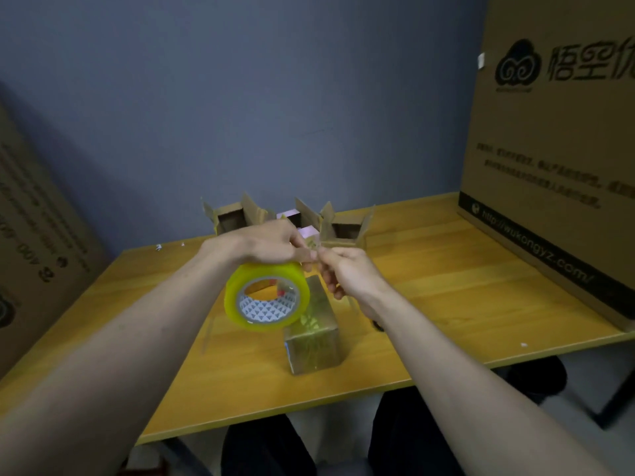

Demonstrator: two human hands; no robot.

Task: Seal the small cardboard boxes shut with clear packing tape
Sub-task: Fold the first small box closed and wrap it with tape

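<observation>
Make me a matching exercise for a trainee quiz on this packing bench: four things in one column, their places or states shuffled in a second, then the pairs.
Things
1. tape roll
2. taped box
3. open boxes
4. large printed carton

Places or states
A. standing on the table's right end
B. flaps up, at the table's far edge
C. held up by the left hand
D. closed, on the table near the front edge

Pairs: 1-C, 2-D, 3-B, 4-A
</observation>
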